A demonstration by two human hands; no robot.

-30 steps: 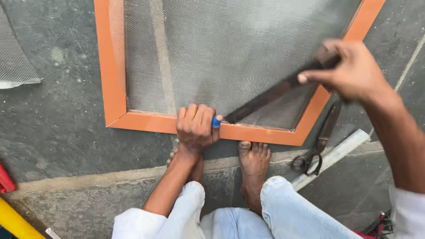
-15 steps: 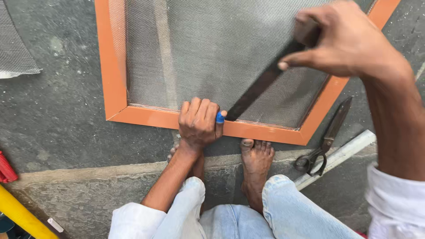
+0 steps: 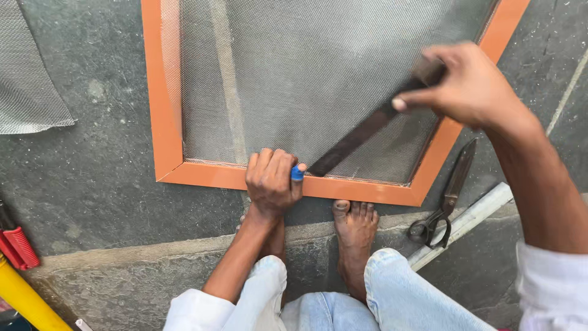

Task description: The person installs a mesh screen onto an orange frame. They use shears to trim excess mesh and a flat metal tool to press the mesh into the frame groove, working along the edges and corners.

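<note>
We are tapping mesh into the orange frame (image 3: 233, 176): left hand (image 3: 271, 181) fisted around a blue-tipped tool (image 3: 297, 173), right hand (image 3: 471, 86) gripping a dark flat bar (image 3: 361, 135), which likely must next strike squarely.

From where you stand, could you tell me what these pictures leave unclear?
- Head view: the blue tool is mostly hidden inside the left hand; its kind is unclear.
- The right hand is blurred, covering the dark strip's upper end.
- The orange frame and mesh are cut off by the top edge.
- The red and yellow tools are cut off at the left edge.
</note>
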